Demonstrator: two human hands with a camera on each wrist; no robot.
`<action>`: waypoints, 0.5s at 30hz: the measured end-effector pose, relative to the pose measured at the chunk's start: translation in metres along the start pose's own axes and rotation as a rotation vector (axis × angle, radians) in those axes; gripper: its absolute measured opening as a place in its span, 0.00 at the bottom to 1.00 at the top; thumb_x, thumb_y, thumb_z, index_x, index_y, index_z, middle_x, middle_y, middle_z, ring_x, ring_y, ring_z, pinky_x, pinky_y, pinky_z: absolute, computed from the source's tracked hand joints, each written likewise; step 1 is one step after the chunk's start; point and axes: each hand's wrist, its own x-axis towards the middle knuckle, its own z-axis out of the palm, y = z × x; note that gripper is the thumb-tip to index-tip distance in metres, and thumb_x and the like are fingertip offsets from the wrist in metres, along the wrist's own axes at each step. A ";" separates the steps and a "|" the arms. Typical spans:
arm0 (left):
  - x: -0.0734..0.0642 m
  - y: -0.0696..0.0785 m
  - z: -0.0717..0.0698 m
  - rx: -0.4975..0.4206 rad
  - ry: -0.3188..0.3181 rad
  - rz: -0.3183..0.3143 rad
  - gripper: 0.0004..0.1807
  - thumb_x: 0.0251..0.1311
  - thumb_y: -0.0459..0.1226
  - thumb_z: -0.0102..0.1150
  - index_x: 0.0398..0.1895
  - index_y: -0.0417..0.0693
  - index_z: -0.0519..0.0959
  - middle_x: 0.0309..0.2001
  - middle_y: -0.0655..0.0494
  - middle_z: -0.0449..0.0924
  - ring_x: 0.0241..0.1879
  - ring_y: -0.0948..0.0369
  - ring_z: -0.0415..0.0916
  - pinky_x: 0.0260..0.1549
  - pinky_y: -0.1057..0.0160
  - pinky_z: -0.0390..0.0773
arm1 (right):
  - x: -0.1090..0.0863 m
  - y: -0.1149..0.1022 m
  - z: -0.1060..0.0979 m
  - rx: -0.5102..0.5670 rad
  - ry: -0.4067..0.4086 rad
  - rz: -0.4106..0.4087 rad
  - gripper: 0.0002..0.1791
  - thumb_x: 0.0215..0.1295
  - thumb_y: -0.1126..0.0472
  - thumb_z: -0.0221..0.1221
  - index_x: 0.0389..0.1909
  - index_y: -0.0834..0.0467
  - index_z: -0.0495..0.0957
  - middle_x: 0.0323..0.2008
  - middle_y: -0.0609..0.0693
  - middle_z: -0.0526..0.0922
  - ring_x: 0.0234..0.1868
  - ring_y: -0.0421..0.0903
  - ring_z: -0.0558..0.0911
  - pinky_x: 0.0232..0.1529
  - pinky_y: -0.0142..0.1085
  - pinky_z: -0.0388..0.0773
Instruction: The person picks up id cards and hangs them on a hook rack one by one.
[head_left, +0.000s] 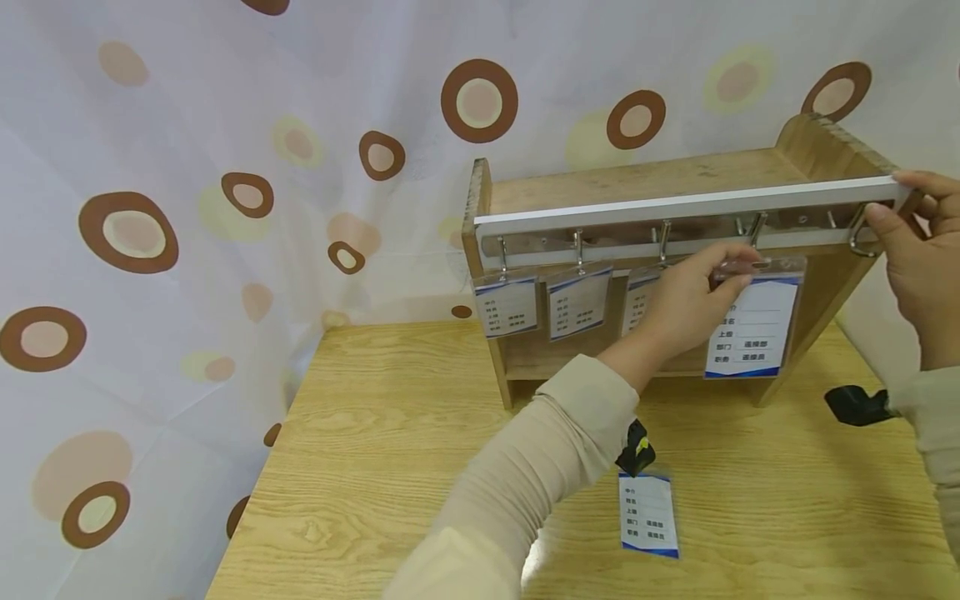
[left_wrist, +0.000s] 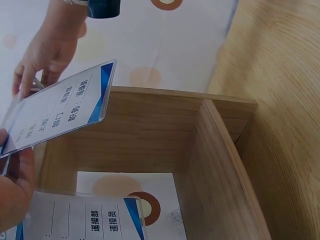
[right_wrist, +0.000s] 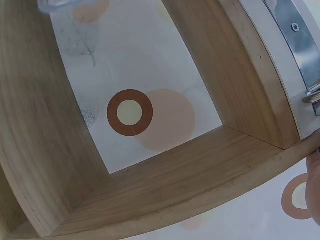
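A wooden rack [head_left: 660, 171] carries a metal strip of hooks along its front rail. My left hand [head_left: 693, 292] pinches a clear badge holder [head_left: 753, 329] by its top edge, just below the fourth hook [head_left: 759, 227]. Three badges hang further left: one badge [head_left: 507, 307] at the end, a second badge [head_left: 580, 302], and a third badge [head_left: 640, 302] partly hidden behind my left hand. With thumb in front and fingers behind, my right hand [head_left: 930, 258] grips the rack's right end beside the last hook [head_left: 862, 233]. In the left wrist view the held badge [left_wrist: 62, 107] tilts across the rack's opening.
Another badge [head_left: 649, 515] lies flat on the wood-grain table [head_left: 360, 467], in front of the rack. Behind the rack hangs a white curtain [head_left: 420, 75] with brown and beige circles. Dark wrist cameras [head_left: 636, 450] sit below both forearms.
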 end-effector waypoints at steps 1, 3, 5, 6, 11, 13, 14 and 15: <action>0.001 0.000 0.001 0.004 0.001 -0.002 0.13 0.59 0.40 0.48 0.47 0.62 0.70 0.39 0.73 0.73 0.24 0.74 0.64 0.18 0.78 0.64 | 0.000 0.000 0.000 0.012 0.000 0.002 0.19 0.55 0.73 0.52 0.49 0.59 0.71 0.42 0.48 0.71 0.44 0.39 0.72 0.46 0.26 0.66; 0.003 0.001 0.002 0.006 -0.002 -0.007 0.12 0.59 0.40 0.47 0.47 0.62 0.70 0.38 0.74 0.72 0.23 0.73 0.64 0.17 0.77 0.64 | 0.000 0.000 0.000 0.040 0.004 0.010 0.18 0.55 0.73 0.52 0.48 0.59 0.71 0.41 0.48 0.72 0.43 0.38 0.72 0.45 0.25 0.66; 0.005 0.001 0.003 0.005 -0.002 -0.003 0.12 0.59 0.40 0.47 0.47 0.62 0.71 0.37 0.74 0.72 0.22 0.73 0.64 0.16 0.77 0.64 | 0.000 0.000 0.000 0.007 0.005 0.005 0.18 0.55 0.73 0.52 0.49 0.60 0.70 0.41 0.48 0.72 0.43 0.38 0.72 0.45 0.25 0.66; 0.006 0.001 0.004 0.007 -0.002 0.000 0.12 0.60 0.41 0.47 0.46 0.62 0.71 0.37 0.74 0.72 0.22 0.73 0.64 0.16 0.77 0.64 | 0.000 0.000 0.000 -0.011 0.004 0.002 0.18 0.55 0.72 0.52 0.49 0.60 0.70 0.41 0.47 0.72 0.43 0.38 0.71 0.46 0.26 0.66; 0.009 0.003 0.006 0.045 0.005 -0.008 0.12 0.60 0.41 0.47 0.46 0.63 0.71 0.36 0.74 0.72 0.20 0.73 0.64 0.15 0.77 0.63 | 0.000 -0.001 0.001 -0.045 0.005 0.002 0.19 0.56 0.72 0.51 0.49 0.60 0.70 0.43 0.47 0.72 0.44 0.38 0.71 0.48 0.27 0.65; 0.010 0.003 0.007 0.046 0.009 -0.015 0.12 0.60 0.41 0.47 0.46 0.63 0.71 0.35 0.74 0.71 0.20 0.73 0.64 0.15 0.77 0.63 | 0.000 -0.002 0.001 -0.045 0.005 0.003 0.19 0.56 0.72 0.51 0.50 0.59 0.70 0.43 0.47 0.72 0.44 0.38 0.71 0.48 0.28 0.65; 0.010 0.004 0.007 0.047 0.012 -0.020 0.12 0.59 0.41 0.47 0.46 0.63 0.72 0.35 0.74 0.71 0.21 0.73 0.64 0.15 0.77 0.63 | 0.000 -0.002 0.001 -0.043 0.004 0.004 0.19 0.56 0.72 0.51 0.50 0.59 0.70 0.43 0.47 0.72 0.44 0.38 0.71 0.48 0.28 0.65; 0.010 0.005 0.007 0.044 0.015 -0.024 0.12 0.59 0.41 0.48 0.46 0.63 0.72 0.36 0.74 0.71 0.21 0.74 0.64 0.15 0.77 0.63 | 0.000 -0.002 0.001 -0.045 0.003 0.001 0.19 0.56 0.72 0.51 0.50 0.59 0.70 0.43 0.47 0.72 0.44 0.38 0.71 0.48 0.28 0.65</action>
